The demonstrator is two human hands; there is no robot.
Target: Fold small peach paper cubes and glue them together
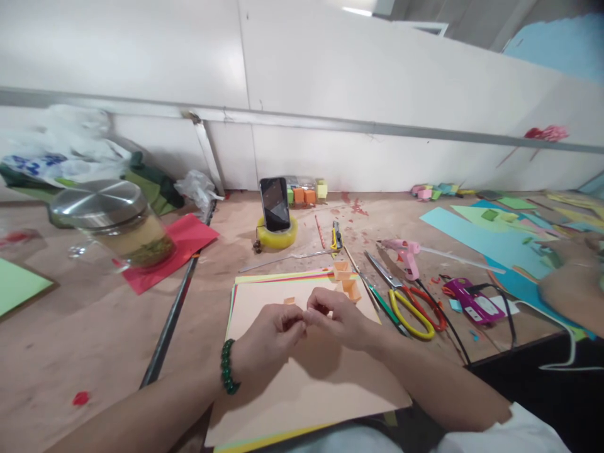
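Over a stack of coloured paper (330, 384) with a peach sheet on top, my two hands meet at the fingertips. My left hand (271, 330), with a green bead bracelet (228, 367) at its wrist, is closed in a pinch. Pinched as well, my right hand (342, 318) touches it. Whatever the fingers hold is hidden or too small to make out. Just beyond them lies a small orange paper piece (289, 301). Two folded orange paper boxes, one farther back (342, 270) and one nearer (350, 290), sit by the stack's far right corner.
Scissors (410, 308), a pink glue gun (403, 251) and a purple device (474, 302) lie to the right. A phone (275, 204) leans in a yellow tape roll (278, 234). At left stands a glass tea jar (136, 236). Another person's hand (576, 283) is at far right.
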